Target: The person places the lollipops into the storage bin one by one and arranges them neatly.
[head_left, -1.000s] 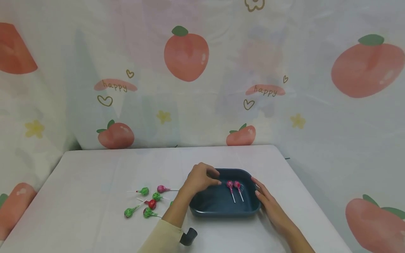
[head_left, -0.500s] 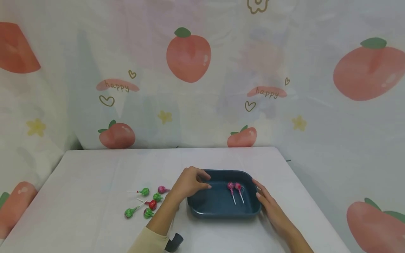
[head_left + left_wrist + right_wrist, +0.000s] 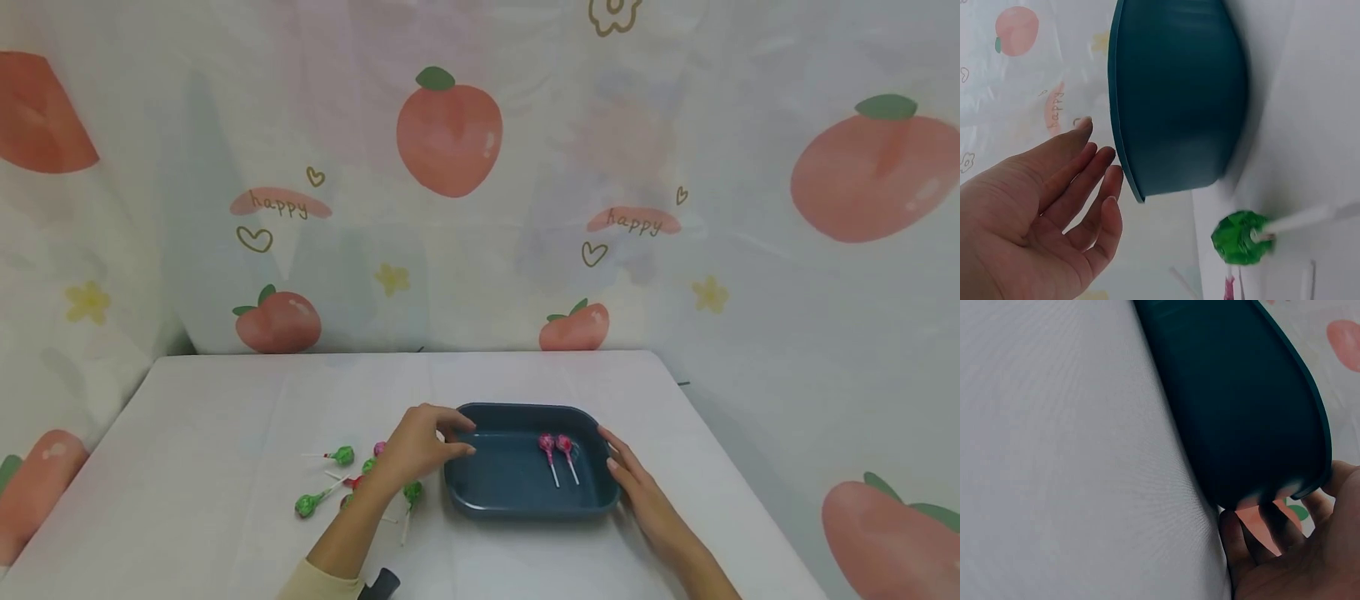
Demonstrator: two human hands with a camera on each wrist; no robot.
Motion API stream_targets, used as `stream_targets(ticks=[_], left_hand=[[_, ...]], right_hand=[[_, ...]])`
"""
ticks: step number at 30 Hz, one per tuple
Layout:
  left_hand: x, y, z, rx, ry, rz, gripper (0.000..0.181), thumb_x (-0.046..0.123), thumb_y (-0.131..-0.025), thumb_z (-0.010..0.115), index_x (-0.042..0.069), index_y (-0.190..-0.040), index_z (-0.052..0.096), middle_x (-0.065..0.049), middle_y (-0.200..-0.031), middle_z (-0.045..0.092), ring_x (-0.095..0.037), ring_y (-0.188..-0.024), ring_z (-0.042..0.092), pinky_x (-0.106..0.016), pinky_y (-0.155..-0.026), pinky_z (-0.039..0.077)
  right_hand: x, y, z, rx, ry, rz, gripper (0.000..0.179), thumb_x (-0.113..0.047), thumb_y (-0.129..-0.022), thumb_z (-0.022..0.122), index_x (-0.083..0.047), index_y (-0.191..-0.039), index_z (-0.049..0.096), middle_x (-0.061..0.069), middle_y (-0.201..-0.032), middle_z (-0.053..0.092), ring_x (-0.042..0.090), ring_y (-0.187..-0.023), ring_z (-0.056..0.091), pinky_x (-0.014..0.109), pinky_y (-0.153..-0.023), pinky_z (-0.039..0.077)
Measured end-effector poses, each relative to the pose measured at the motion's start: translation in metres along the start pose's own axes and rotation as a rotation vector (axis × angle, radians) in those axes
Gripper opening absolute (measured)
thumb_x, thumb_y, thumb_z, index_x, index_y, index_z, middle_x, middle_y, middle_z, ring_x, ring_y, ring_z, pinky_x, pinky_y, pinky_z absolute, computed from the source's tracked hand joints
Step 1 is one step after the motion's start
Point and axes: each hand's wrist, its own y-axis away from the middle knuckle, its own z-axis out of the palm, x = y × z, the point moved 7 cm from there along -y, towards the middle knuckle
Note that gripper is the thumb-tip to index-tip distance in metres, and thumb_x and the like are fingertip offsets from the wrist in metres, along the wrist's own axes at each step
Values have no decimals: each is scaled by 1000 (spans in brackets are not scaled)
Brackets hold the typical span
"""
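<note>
A dark teal tray point(image 3: 517, 510) stands on the white table, with two pink lollipops point(image 3: 547, 442) lying inside toward its right end. My left hand point(image 3: 420, 442) is at the tray's left end, holding nothing, with loosely bent fingers right by the rim. In the left wrist view the thumb and fingertips sit apart beside the tray wall. My right hand point(image 3: 637, 483) touches the tray's right end, fingertips resting on the outer wall and rim. A green lollipop point(image 3: 412, 492) lies just left of the tray, also seen large in the left wrist view.
More wrapped lollipops lie left of the tray, among them a green lollipop point(image 3: 307, 504), another green lollipop point(image 3: 343, 454) and a pink lollipop point(image 3: 379, 448). My left forearm partly covers several of them. A peach-patterned cloth point(image 3: 480, 250) hangs behind the table.
My left hand has moved left from over the tray to its left edge, uncovering a green lollipop beside it. My right hand stays on the tray's right end.
</note>
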Motion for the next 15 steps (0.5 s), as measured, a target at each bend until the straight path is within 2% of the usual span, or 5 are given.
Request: stream_targets(ticks=[5,8,12,15], left_hand=[[-11,8,-10,7,5,-2,27,14,-84,87,12,-110,80,-1,-104,74,-14,-87,64,-31,-64,51],[-18,13,-20,30,11,-15,28,14,-85,87,14,-111,80,0,-105,75,-15,-86,64,-32,-68,53],[-31,20,-35,91,28,-85,27,12,-84,87,17,-110,80,4,-101,74,-16,-84,65,-35,-72,54],[-45,27,-40,123,49,-153,26,14,-84,88,20,-108,81,6,-94,72,-17,-83,64,-36,-73,54]], right_hand=[[0,1,1,1,-4,1,54,-39,-113,38,-25,-164,27,14,-171,12,41,-155,3,63,-117,10],[0,2,1,2,-8,0,54,-40,-113,38,-26,-164,27,13,-171,12,41,-155,3,64,-116,10],[-1,1,1,2,-14,-8,53,-40,-113,39,-27,-164,28,12,-171,13,41,-155,4,64,-116,10],[-1,2,0,2,-13,-15,53,-39,-113,38,-26,-164,28,13,-171,14,41,-155,4,64,-116,10]])
